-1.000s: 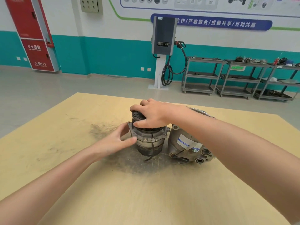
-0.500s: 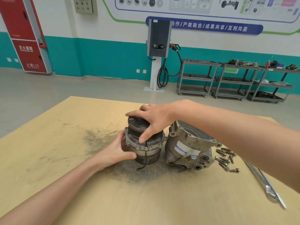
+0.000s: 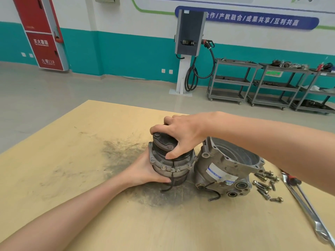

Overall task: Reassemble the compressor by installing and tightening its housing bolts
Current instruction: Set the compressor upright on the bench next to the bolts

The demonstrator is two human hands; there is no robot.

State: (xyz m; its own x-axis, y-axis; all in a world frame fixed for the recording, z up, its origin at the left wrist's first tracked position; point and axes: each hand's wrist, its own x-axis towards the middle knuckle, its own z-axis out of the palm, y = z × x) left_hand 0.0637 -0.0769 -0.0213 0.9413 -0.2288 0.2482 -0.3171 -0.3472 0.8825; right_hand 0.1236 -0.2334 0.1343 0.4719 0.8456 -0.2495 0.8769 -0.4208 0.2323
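Note:
The compressor's front part, a grey flanged body with a black pulley on top, stands upright mid-table. My left hand grips its lower left side. My right hand grips the pulley from above, thumb on the near rim. Right beside it lies the open aluminium housing with a white and blue label, its mouth facing up and back. Several loose bolts lie on the table to the right of the housing. A black wire hangs from the front part.
A long metal wrench and a red-handled tool lie near the right edge of the wooden table. A dark greasy patch stains the table around the parts. Grey shelf carts and a charger post stand far behind.
The view has tilted down and right, bringing the bolts and wrench into sight. My left hand has slid lower on the front part; my right hand stays on the pulley.

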